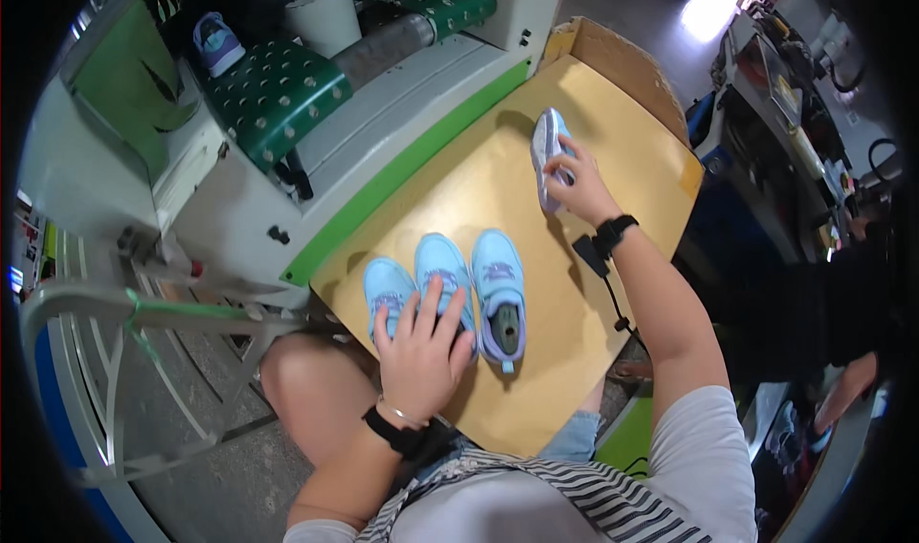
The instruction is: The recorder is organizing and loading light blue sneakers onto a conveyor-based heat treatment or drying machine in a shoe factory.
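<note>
Three light-blue sneakers stand side by side in front of me on a tan board, toes pointing away. My left hand point(418, 356) lies with spread fingers over the left sneaker point(386, 277) and the middle sneaker point(440, 254), hiding their rear parts. Just right of it stands the right sneaker point(496, 253), with something dark inside its opening. Farther off, my right hand point(582, 187) has its fingers closed on a fourth sneaker point(547, 146), which is tipped on its side with its pale sole edge showing. Each wrist wears a black band.
The tan board point(627, 112) has a cardboard flap point(622, 53) along its far end. Beyond it at left stands a machine with a green conveyor belt point(282, 93), carrying another sneaker point(219, 45) and a white container point(325, 18). A metal frame point(144, 313) is at left; another person is at right.
</note>
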`<state>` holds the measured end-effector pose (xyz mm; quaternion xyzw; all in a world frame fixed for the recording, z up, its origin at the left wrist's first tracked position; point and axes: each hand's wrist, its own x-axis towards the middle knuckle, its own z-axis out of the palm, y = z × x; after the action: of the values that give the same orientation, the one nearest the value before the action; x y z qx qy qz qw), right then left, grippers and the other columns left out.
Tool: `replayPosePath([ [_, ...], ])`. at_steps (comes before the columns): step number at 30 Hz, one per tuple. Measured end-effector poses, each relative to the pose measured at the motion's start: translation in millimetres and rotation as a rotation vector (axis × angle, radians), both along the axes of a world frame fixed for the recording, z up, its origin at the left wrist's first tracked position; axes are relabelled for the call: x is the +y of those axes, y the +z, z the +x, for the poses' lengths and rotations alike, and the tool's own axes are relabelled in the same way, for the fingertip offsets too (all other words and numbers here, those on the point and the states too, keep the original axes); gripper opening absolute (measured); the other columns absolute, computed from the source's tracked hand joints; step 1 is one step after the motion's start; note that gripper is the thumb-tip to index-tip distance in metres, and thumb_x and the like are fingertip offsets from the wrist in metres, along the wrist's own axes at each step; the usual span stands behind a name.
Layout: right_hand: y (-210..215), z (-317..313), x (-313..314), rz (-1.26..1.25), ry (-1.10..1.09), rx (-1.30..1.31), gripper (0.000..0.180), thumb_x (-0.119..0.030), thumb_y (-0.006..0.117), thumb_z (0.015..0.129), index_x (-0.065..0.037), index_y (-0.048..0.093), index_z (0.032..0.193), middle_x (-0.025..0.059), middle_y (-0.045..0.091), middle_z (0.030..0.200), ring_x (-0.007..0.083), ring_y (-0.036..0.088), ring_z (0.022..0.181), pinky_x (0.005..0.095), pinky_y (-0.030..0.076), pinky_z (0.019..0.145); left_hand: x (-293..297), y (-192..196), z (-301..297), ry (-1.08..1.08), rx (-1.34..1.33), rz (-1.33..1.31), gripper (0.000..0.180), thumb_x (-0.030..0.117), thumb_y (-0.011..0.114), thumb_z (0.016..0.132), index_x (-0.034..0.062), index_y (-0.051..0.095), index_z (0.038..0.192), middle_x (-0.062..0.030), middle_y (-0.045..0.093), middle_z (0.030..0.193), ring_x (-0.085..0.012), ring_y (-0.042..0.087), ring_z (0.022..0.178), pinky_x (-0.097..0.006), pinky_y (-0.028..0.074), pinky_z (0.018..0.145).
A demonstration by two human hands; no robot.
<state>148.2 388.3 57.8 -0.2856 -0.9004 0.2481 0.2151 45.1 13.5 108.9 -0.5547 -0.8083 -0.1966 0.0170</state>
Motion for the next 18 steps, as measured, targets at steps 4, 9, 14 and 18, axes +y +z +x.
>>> replayPosePath([
  [4,54.0,57.0,-110.1,0.256,0.033,-0.462,0.031,-0.011,0.072,0.076,-0.015,0.071,0.108,0.0169,0.039,0.157,0.0423,0.036,0.144,0.0639,0.037,0.107,-1.2,-4.4,1.5,0.004,0.022,0.023,0.051,0.033,0.061,0.095,0.0150,0.055,0.143,-0.0102,0.050,0.151,-0.0292,0.050,0.130,-0.058,0.026,0.113],
  [9,66.2,96.3,-190.5,0.253,0.212,-0.100,0.080,-0.017,0.083,0.074,-0.019,0.048,0.146,0.0189,0.034,0.159,0.0394,0.035,0.145,0.0538,0.036,0.112,-4.8,-10.0,1.9,0.003,0.054,0.054,0.051,0.033,0.060,0.096,0.0152,0.055,0.143,-0.0090,0.050,0.150,-0.0279,0.051,0.129,-0.056,0.024,0.115],
  [14,23.6,114.9,-194.6,-0.202,-0.239,0.287,0.090,-0.023,0.084,0.079,-0.001,0.033,0.151,0.0258,0.039,0.151,0.0374,0.041,0.141,0.0438,0.038,0.114,-4.9,-10.9,5.3,0.000,0.071,0.078,0.050,0.034,0.059,0.097,0.0159,0.055,0.143,-0.0095,0.052,0.149,-0.0272,0.052,0.127,-0.055,0.024,0.115],
  [18,6.8,109.7,-214.3,-0.465,-0.244,0.293,0.085,-0.024,0.079,0.085,0.006,0.032,0.148,0.0255,0.050,0.139,0.0337,0.049,0.135,0.0402,0.038,0.114,-3.4,-14.8,4.9,-0.004,0.073,0.108,0.049,0.034,0.060,0.096,0.0166,0.056,0.142,-0.0106,0.052,0.148,-0.0283,0.054,0.124,-0.057,0.025,0.114],
])
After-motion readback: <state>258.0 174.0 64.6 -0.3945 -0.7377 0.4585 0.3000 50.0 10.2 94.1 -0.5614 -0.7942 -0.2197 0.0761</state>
